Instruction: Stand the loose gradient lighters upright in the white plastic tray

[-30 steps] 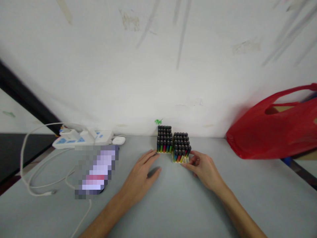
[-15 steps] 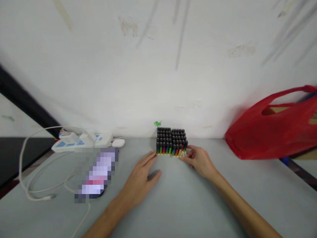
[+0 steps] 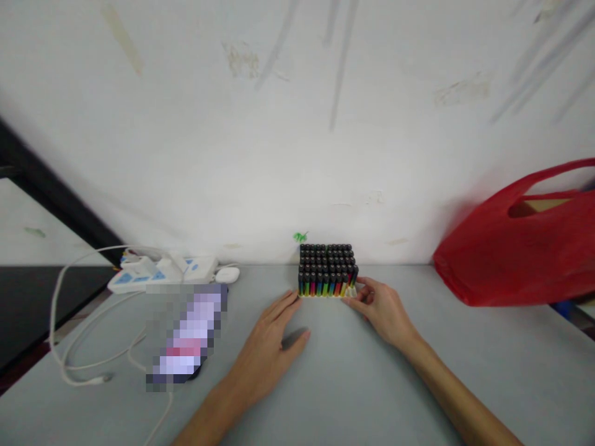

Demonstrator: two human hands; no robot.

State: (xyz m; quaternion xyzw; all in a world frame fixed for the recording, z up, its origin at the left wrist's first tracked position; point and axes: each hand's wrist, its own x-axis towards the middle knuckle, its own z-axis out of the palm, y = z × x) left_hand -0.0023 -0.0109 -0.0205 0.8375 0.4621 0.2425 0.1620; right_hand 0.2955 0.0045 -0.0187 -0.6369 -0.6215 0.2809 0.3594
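Two blocks of upright black-capped lighters with coloured bodies (image 3: pixel 327 271) stand side by side against the wall on the grey table (image 3: pixel 353 384). They touch and form one rectangle. My right hand (image 3: pixel 381 310) pinches the front right corner of the right block with thumb and fingers. My left hand (image 3: pixel 267 347) lies flat on the table, fingers spread, fingertips just short of the front left corner of the left block.
A red plastic bag (image 3: pixel 520 248) with a box inside sits at the right by the wall. At the left lie a white power strip (image 3: pixel 162 272), a white cable (image 3: pixel 83 359), a small white puck (image 3: pixel 227 274) and a blurred phone (image 3: pixel 186 334).
The right block, set forward and apart a second ago, has been pushed back and left by my right hand until it sits flush with the left block. My left hand barely moved.
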